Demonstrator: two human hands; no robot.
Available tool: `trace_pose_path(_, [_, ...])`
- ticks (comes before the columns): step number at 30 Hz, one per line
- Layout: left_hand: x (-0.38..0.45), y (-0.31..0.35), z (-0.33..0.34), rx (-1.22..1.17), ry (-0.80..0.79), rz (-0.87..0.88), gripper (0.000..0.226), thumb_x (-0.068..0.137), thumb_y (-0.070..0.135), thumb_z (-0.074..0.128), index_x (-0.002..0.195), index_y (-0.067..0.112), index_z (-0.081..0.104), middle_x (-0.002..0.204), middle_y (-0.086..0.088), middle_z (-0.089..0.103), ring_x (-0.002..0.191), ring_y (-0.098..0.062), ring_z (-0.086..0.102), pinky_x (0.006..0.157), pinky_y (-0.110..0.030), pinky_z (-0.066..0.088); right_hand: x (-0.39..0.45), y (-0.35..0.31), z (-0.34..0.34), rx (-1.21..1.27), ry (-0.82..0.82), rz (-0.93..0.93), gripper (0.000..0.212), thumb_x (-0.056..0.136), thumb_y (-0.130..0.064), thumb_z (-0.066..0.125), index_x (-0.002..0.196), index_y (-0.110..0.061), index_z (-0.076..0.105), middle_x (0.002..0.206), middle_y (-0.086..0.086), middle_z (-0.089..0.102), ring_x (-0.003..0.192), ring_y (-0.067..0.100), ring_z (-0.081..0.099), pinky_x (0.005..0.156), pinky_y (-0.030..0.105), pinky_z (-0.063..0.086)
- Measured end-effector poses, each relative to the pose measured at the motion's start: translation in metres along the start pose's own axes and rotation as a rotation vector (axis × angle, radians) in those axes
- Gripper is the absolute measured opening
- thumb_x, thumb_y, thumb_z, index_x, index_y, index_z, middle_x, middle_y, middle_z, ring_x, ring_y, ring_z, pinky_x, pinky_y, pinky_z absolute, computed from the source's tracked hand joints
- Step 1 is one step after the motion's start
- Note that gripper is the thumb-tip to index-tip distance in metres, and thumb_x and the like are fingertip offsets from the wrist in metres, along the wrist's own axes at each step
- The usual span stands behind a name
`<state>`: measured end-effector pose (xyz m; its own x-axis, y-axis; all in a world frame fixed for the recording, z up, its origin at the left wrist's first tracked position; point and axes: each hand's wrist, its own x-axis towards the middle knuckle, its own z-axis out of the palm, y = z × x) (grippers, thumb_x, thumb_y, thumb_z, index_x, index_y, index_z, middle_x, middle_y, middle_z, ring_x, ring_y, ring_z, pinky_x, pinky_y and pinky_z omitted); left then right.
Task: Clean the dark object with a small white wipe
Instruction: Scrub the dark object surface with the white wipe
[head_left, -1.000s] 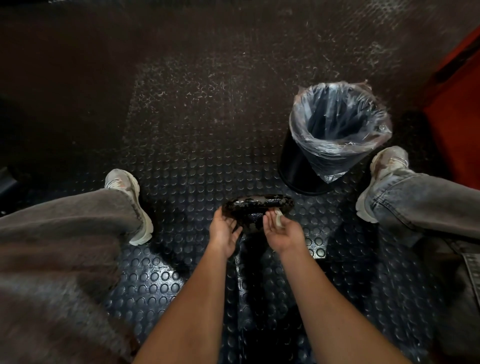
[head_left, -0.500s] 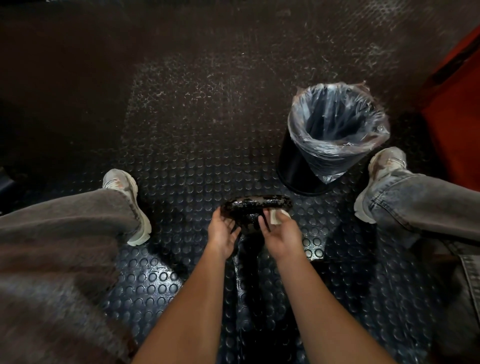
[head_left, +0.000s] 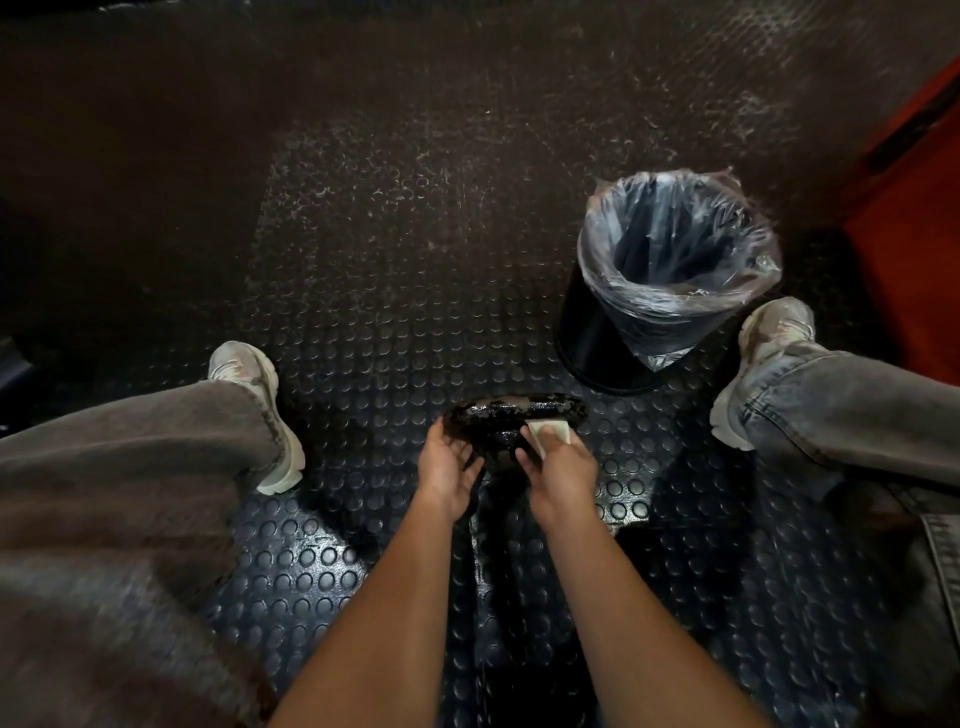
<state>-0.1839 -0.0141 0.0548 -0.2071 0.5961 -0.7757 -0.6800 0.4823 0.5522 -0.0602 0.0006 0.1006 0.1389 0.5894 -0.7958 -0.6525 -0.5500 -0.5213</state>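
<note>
A: Where is the dark object (head_left: 511, 415) right now?

B: Low in the middle of the view, held above the studded floor (head_left: 374, 291) between the person's knees. It is glossy black, with mottled patches along its top edge.

A: And the white wipe (head_left: 549, 435)?

B: Pressed against the object's right side, under the right hand (head_left: 558, 470). That hand's fingers (head_left: 527, 457) are curled round the folded wipe, clamped on it.

A: The other hand?

B: The left hand (head_left: 449, 467) cups the object's left end from below, its fingers bent round the edge to steady it.

A: What could go wrong from here?

B: My guess: the surface looks slick, so a hard rub from the right could push the object out of the left hand's hold and drop it on the floor. The wipe is small, too; it could bunch or slide out from under the fingers, leaving bare skin smearing the gloss.

A: Anything nearby?

B: A black bin (head_left: 670, 280) with a clear liner stands just beyond, to the right, near the right shoe (head_left: 769, 338). The left shoe (head_left: 260, 405) sits well apart on the other side. Something red (head_left: 914, 249) fills the far right edge.
</note>
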Motion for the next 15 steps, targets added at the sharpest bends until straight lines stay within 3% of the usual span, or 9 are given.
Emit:
trace_pose_path(5, [0.004,-0.002,0.000,-0.009,-0.014,-0.012,0.050,0.106,0.046,0.034,0.138,0.014,0.056,0.134,-0.007,0.063,0.129,-0.021,0.054,0.115,-0.043,0.037,0.011,-0.010,-0.005,0.303,-0.015,0.205,0.013,0.104,-0.002,0.048,0.113,-0.004,0.056,0.123,0.018,0.060,0.105,0.024,0.065,0.089,0.038,0.054])
trace_pose_path(10, [0.004,-0.001,-0.001,-0.009,-0.008,-0.011,0.050,0.107,0.046,0.034,0.139,0.014,0.055,0.134,-0.007,0.063,0.128,-0.020,0.054,0.114,-0.042,0.039,0.014,-0.014,-0.007,0.318,-0.015,0.261,0.031,0.106,-0.002,0.042,0.135,0.004,0.049,0.117,0.021,0.059,0.115,0.029,0.060,0.098,0.038,0.051])
trace_pose_path(15, [0.004,-0.002,-0.001,0.004,-0.001,0.000,0.047,0.106,0.044,0.035,0.134,0.015,0.059,0.130,-0.007,0.067,0.125,-0.020,0.058,0.114,-0.043,0.040,0.006,-0.009,-0.003,0.168,-0.051,0.147,0.022,0.102,0.002,0.049,0.121,-0.005,0.058,0.117,0.016,0.064,0.102,0.022,0.067,0.082,0.036,0.056])
